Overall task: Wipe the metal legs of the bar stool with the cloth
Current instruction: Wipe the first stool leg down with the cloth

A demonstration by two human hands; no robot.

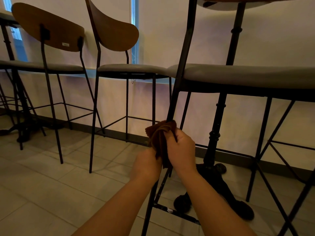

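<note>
The nearest bar stool has a grey seat (238, 75) and thin black metal legs. Its front left leg (176, 92) runs down the middle of the view at a slant. A brown cloth (161, 132) is wrapped around that leg below the seat. My right hand (183, 149) grips the cloth against the leg. My left hand (146, 165) sits just below and to the left, closed on the leg and the hanging end of the cloth. The lower footrest bar (175, 212) shows scuffs.
A black cast-iron table pedestal (215, 133) with spreading feet stands right behind the stool. Two more stools with wooden backs (112, 31) and thin legs stand to the left along the wall. Another stool frame (265, 150) is at the right. The floor (51, 193) is tiled.
</note>
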